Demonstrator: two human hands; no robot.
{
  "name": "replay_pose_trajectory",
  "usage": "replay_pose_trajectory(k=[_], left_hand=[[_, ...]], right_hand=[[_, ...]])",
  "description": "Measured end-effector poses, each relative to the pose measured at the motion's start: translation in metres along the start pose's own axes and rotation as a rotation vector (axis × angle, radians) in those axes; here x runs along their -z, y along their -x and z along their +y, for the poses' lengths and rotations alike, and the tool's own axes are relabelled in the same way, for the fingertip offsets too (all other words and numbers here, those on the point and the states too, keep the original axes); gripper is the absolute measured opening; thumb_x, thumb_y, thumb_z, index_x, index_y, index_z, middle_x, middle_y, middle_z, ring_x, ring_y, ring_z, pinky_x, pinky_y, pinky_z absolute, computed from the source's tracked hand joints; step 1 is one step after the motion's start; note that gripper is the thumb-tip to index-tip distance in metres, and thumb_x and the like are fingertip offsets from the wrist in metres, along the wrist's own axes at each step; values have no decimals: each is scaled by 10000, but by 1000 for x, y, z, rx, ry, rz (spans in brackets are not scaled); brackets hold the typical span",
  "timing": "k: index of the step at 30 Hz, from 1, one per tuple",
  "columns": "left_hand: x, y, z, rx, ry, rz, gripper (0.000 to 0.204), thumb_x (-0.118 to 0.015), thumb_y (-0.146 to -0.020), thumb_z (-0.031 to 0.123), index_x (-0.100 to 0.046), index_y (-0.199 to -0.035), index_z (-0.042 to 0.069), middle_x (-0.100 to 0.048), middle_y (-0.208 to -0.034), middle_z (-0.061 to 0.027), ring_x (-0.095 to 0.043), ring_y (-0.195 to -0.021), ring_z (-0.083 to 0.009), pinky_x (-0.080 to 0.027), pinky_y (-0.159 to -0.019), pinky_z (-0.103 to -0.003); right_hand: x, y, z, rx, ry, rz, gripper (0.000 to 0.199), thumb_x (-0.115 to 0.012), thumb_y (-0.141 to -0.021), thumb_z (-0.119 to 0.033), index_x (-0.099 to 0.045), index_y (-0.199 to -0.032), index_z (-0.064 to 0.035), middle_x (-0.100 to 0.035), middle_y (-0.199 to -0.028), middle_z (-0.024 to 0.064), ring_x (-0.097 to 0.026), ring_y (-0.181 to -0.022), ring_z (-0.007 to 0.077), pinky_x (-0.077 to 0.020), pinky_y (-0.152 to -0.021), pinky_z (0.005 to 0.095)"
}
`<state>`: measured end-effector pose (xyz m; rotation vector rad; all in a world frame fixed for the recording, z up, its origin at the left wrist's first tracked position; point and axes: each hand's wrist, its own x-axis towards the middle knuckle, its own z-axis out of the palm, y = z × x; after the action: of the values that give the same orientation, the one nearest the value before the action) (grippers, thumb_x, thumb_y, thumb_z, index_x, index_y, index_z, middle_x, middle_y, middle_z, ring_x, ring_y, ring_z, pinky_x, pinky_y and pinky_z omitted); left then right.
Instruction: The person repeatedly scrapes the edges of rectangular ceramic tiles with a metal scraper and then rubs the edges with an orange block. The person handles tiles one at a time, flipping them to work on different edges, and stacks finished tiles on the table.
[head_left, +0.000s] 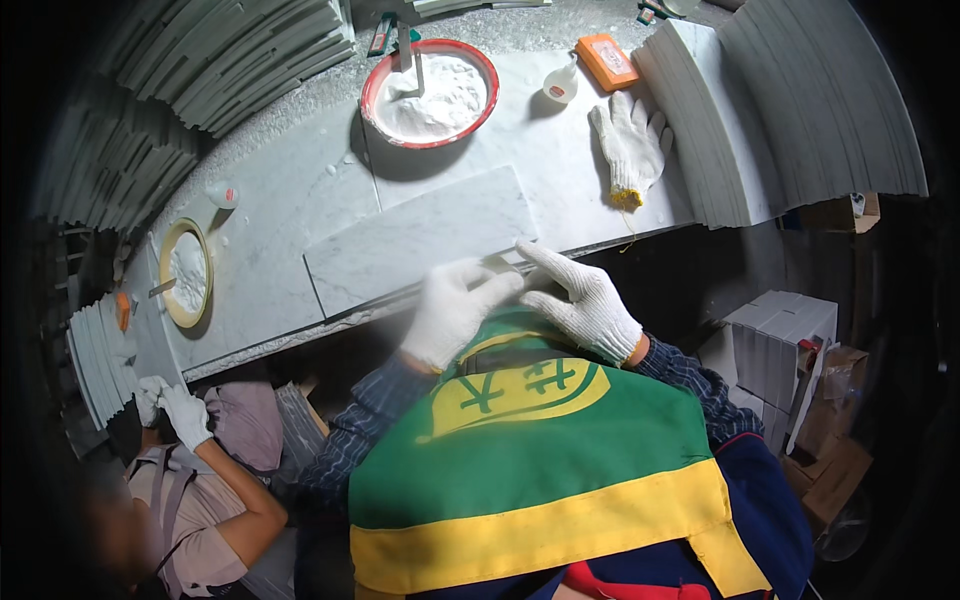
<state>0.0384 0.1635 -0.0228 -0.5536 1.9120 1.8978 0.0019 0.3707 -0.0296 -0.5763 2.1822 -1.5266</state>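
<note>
The bench (270, 210) carried a long marble slab (420, 238) lying flat near its front edge. Both gloved hands, left (452, 310) and right (583, 300), pinched a thin marble strip (510, 262) at that edge (fingers closed on it). A loose grip could probably let the strip drop and chip.

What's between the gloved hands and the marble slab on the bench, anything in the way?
Nothing visible. Left hand and right hand, both in white gloves, already rest at the near edge of the marble slab. The red-rimmed bowl and spare glove lie farther back, apart from it.
</note>
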Motion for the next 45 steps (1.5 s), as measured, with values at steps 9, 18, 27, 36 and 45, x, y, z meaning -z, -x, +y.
replay_pose_trajectory(k=[9, 18, 27, 36, 45], left_hand=[[36, -24, -19, -416, -211, 355, 308, -754, -990, 203, -741, -1184, -35, -755, -1121, -134, -694, -1029, -214, -552, -933, -340], [9, -55, -27, -851, -1163, -35, 779, -747, -933, 430, -480, -1555, 43, -517, -1564, -202, -511, -1431, -368, -365, -1213, -513], [66, -57, -26, -831, -1105, 258, 908, -889, -757, 384, -523, -1535, 91, -499, -1589, -173, -452, -1473, -378, -332, -1243, -503], [73, -61, -31, -775, -1177, 246, 1037, -920, -654, 546, -553, -1508, 87, -538, -1546, -165, -457, -1468, -373, -328, -1240, -529], [73, -63, -31, -785, -1156, 252, 1028, -929, -643, 538, -565, -1494, 92, -548, -1540, -161, -473, -1458, -361, -334, -1240, -518]], right_hand=[[31, 16, 21, -271, -12, 97, 566, -761, -897, -83, -632, -1446, -45, -768, -1005, 98, -713, -890, 122, -583, -856, 300], [43, 22, 50, -259, -10, 297, 606, -763, -964, -162, -557, -1511, -4, -775, -981, 89, -710, -881, 103, -574, -805, 270], [31, -2, 44, -226, 122, 106, 541, -729, -961, -111, -619, -1490, -140, -787, -973, 94, -695, -831, 111, -580, -845, 299], [36, -30, 41, -151, 400, -46, 458, -677, -959, -90, -684, -1413, -143, -791, -1055, 157, -741, -845, 210, -592, -850, 349], [52, -54, 43, -99, 345, -50, 451, -674, -935, -65, -697, -1383, -113, -773, -1133, 179, -757, -928, 276, -583, -888, 356]])
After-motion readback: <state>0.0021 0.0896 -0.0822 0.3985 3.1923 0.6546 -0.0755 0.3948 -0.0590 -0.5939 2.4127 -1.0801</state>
